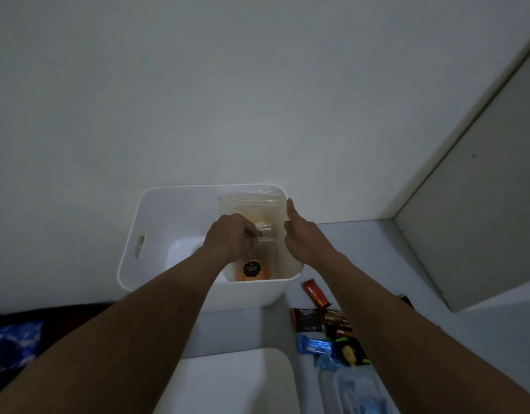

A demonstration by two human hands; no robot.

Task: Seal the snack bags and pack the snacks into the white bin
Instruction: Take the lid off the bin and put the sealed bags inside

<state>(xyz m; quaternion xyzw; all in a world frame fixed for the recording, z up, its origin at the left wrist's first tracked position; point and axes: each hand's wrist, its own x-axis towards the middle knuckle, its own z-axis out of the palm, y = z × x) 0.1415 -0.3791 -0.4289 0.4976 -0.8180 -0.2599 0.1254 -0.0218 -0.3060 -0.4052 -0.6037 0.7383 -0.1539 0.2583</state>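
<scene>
Snack bags of clear plastic with pale orange contents (252, 210) already sit inside the white plastic bin with cut-out handles (144, 222), stacked against its right wall, and the nearest one shows a round black label (252, 268) close to the bin's near rim. My left hand (232, 236) is down in the bin with its fingers curled closed on the top edge of one clear bag; I cannot tell whether that edge is fully pressed shut. My right hand (299, 234) hangs open above the bin's right rim, fingers straight, gripping nothing. I judge the packing to be partly done: the clear bags are in, but several wrapped snacks lie on the grey counter (243, 330), just beside the bin's near right corner. I see a red and orange wrapped bar (316, 292), a dark brown square packet (307, 319), a blue foil bar (314, 345), and a few more partly hidden under my right forearm. The bin's left half looks bare, so there is room for them. A clear lidded plastic container (356, 389) sits at the counter's near edge.
</scene>
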